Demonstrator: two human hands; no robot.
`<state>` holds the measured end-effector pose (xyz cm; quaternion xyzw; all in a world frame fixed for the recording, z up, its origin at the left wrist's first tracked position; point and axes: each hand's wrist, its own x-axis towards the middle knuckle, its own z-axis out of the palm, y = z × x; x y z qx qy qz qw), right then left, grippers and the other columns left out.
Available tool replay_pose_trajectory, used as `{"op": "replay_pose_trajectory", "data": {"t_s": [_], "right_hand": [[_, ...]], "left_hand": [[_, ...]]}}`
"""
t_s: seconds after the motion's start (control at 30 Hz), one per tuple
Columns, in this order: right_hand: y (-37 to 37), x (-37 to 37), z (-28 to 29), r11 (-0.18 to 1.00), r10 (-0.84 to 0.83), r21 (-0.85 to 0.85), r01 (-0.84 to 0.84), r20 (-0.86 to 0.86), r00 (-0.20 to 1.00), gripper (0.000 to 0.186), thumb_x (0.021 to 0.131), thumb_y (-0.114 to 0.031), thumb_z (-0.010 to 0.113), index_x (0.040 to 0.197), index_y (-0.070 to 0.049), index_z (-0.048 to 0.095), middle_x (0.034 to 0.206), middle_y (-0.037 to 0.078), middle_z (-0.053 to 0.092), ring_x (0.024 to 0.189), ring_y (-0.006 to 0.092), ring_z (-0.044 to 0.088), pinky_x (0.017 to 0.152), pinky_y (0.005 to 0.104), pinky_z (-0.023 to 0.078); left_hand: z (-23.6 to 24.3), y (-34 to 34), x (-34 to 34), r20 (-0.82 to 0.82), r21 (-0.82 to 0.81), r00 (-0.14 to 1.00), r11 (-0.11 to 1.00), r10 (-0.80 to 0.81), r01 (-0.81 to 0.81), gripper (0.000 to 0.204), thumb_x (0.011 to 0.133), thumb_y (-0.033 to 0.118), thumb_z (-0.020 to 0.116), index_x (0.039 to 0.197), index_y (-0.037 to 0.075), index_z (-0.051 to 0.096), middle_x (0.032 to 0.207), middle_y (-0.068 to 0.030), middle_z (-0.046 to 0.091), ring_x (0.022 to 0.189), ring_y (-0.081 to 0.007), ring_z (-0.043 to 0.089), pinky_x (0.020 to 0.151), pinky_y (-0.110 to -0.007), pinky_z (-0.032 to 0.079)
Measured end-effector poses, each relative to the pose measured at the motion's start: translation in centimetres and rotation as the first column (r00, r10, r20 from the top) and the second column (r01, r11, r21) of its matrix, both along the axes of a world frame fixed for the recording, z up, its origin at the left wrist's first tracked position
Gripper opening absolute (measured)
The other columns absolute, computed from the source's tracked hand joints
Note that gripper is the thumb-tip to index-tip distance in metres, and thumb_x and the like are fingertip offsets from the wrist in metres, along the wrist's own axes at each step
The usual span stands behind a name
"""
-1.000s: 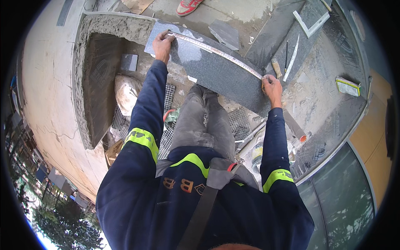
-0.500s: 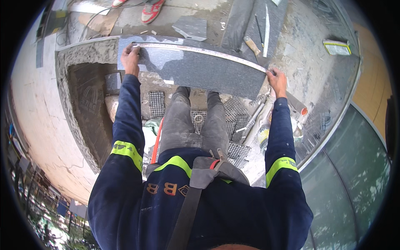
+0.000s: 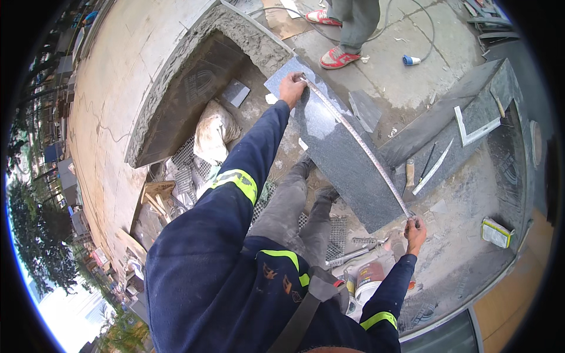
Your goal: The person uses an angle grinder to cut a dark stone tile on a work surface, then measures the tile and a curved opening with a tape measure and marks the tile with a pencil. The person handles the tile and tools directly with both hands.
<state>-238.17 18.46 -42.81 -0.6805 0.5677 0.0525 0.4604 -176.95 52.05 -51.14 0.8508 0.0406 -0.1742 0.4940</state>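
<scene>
A long grey stone slab [image 3: 341, 170] lies in front of my legs, its far end pale with wet or dusty patches. Along its right-hand edge stretches a white measuring tape [image 3: 360, 140], pulled taut. The fingers of my left hand [image 3: 291, 89] pinch one end of the tape at the slab's far end. My right hand [image 3: 415, 235] grips the other end, just past the slab's near right corner. The tape's case, if it is in that hand, is hidden by the fingers.
Beyond the slab stands a person in red-and-white shoes [image 3: 339, 57]. On the right lie a wooden-handled tool [image 3: 410, 172], a curved white strip [image 3: 434, 167] and a metal square [image 3: 477, 130]. A bucket [image 3: 369, 281] stands by my right forearm; a sack [image 3: 215, 130] sits left.
My view has turned, so the slab now runs diagonally and more of the other person shows. Both hands still hold the tape stretched along the slab.
</scene>
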Motion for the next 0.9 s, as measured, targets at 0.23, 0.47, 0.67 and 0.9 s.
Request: {"op": "replay_pose_trajectory", "data": {"t_s": [0.23,0.47,0.67,0.9], "right_hand": [[-2.5,-4.8,-2.0,0.998,0.054,0.021,-0.054,-0.006,0.999,0.010,0.098,-0.013,0.067,0.092,-0.006,0.068,0.064,0.001,0.061,0.048,0.0091,0.051,0.042,0.0275,0.035],[-1.7,-0.9,-1.0,0.989,0.145,0.035,-0.143,-0.060,0.988,0.016,0.096,-0.022,0.069,0.094,-0.007,0.072,0.066,0.003,0.064,0.058,0.0131,0.058,0.056,0.0319,0.045],[-1.9,0.1,0.2,0.984,0.153,-0.071,-0.160,-0.101,0.983,0.026,0.093,-0.032,0.072,0.108,-0.012,0.079,0.083,0.011,0.073,0.078,0.0251,0.071,0.076,0.0391,0.055],[-1.0,-0.2,1.1,0.956,0.160,-0.210,-0.204,-0.208,0.965,0.030,0.091,-0.040,0.071,0.112,-0.020,0.080,0.102,0.016,0.074,0.099,0.0363,0.071,0.089,0.0457,0.056]], "left_hand": [[0.0,0.9,-0.4,0.062,0.023,0.998,0.999,0.029,-0.031,0.047,0.084,0.014,0.076,0.130,0.003,0.074,0.098,-0.0071,0.078,0.087,-0.0153,0.071,0.081,-0.030,0.055],[-2.2,1.7,1.3,0.077,-0.139,0.997,0.990,0.033,-0.022,0.047,0.084,0.014,0.077,0.128,-0.002,0.072,0.106,-0.0120,0.078,0.088,-0.0188,0.071,0.080,-0.032,0.056],[-3.7,1.7,2.9,-0.046,-0.137,0.999,0.991,-0.017,0.010,0.050,0.086,0.014,0.082,0.132,-0.001,0.068,0.102,-0.0062,0.073,0.085,-0.0138,0.064,0.073,-0.029,0.051],[-4.2,2.1,2.7,-0.150,-0.164,0.988,0.987,-0.029,0.004,0.049,0.091,0.012,0.078,0.136,0.003,0.063,0.112,-0.0066,0.071,0.092,-0.0155,0.066,0.077,-0.032,0.055]]}}
